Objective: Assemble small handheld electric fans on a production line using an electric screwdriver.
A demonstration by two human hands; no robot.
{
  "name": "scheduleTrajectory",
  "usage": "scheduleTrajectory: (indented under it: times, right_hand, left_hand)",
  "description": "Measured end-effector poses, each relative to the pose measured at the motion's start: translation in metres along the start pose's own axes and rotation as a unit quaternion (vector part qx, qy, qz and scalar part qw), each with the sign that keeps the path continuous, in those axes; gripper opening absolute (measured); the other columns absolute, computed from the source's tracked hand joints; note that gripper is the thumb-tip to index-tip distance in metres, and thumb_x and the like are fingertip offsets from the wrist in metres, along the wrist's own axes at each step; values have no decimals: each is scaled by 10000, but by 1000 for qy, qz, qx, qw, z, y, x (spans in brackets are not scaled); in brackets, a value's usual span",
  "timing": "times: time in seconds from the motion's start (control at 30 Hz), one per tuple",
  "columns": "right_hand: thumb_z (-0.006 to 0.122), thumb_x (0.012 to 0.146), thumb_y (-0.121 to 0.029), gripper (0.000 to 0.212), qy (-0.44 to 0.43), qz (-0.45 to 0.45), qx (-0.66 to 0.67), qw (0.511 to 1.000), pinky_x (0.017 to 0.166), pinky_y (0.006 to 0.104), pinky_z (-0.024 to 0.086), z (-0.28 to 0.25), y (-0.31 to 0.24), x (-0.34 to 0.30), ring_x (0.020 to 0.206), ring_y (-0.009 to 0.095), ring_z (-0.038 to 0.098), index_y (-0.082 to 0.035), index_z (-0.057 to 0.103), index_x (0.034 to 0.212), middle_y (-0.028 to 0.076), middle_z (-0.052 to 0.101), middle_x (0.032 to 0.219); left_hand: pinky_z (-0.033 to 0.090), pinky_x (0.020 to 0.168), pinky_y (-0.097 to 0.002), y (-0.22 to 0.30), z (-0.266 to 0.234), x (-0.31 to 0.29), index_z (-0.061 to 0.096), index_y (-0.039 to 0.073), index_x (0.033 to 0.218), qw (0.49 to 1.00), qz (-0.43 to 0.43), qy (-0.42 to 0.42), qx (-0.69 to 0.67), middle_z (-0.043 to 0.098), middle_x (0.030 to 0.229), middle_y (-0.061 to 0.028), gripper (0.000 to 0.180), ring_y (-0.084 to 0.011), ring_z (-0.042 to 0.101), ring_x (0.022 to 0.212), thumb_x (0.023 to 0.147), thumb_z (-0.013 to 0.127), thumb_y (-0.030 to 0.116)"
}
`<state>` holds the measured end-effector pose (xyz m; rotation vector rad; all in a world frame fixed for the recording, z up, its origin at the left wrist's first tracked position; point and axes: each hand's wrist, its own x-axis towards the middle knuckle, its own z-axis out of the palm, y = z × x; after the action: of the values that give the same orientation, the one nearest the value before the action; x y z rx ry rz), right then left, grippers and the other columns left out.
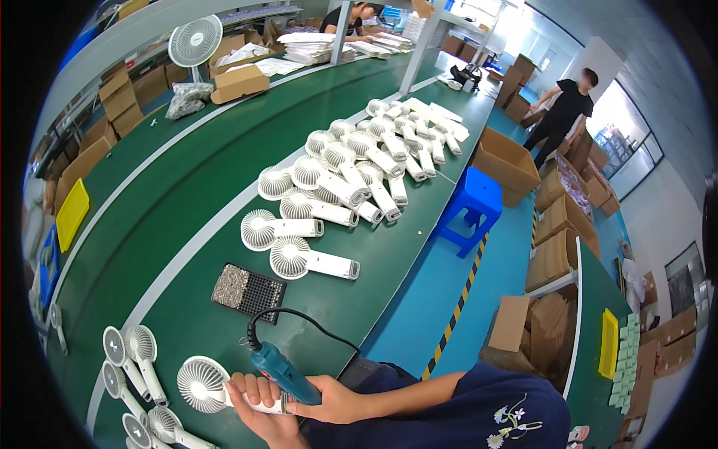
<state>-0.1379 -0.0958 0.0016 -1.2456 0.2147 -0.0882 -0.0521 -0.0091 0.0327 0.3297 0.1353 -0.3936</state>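
Note:
A white handheld fan (200,385) lies over the table's near edge, its round grille to the left. My left hand (262,411) wraps round its handle. My right hand (333,402) grips a teal electric screwdriver (284,372), which slants down toward the foot of the handle. The tool's tip is hidden by my hands. From its upper end a black cord (314,320) loops away to the right. Just beyond lies a black tray of holes (262,295), its left part filled with small metal pieces.
Many white fans (329,172) lie in rows farther along the green table (389,254). Several more fans (142,359) lie at the near left. A blue stool (479,194) and cardboard boxes (505,161) stand to the right. One person (565,108) stands beyond; another (348,21) works at the back.

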Motion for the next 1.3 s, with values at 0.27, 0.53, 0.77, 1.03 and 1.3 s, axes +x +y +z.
scheduleTrajectory:
  times: [0.27, 0.53, 0.77, 1.03, 1.3]
  right_hand:
    - [684, 899, -177, 243, -10, -29, -40, 999, 779, 276, 472, -2, -15, -1, 838, 73, 526, 19, 589, 1007, 20, 606, 868]
    - [686, 899, -186, 267, -20, -2, -17, 1000, 785, 269, 467, -6, -20, -8, 847, 69, 523, 25, 592, 1031, 20, 603, 859]
    - [706, 890, -163, 275, 14, -19, 3, 1000, 792, 272, 476, -9, -10, -1, 871, 86, 564, 10, 601, 1077, 29, 625, 923]
    - [686, 894, -167, 220, 24, -13, -11, 1000, 746, 268, 473, -12, -21, -11, 820, 77, 545, 7, 595, 993, 18, 613, 866]
    - [664, 905, -110, 144, 112, -65, -22, 991, 676, 250, 481, -15, -16, -12, 778, 72, 577, -17, 592, 988, 13, 612, 845]
  left_hand:
    - [329, 473, -216, 6, 14, 0, 359, 128, 816, 1000, 29, -5, -3, 342, 603, 44, 284, -55, 315, 475, 1056, 369, 280]
    - [328, 455, -233, 9, 13, 7, 365, 119, 824, 999, 35, -9, 2, 354, 587, 38, 284, -61, 304, 444, 1056, 390, 281]
    - [369, 466, -238, -10, 14, 5, 379, 136, 846, 997, 4, 15, 79, 349, 570, 44, 261, -68, 320, 407, 1056, 366, 290]
    - [371, 521, -254, -5, 21, 10, 385, 132, 852, 999, 26, 12, 39, 364, 572, 48, 262, -67, 329, 402, 1058, 373, 294]
    - [508, 723, -313, -34, 10, 4, 360, 136, 848, 988, -50, -34, 139, 374, 583, 30, 246, -115, 444, 518, 1023, 436, 292]
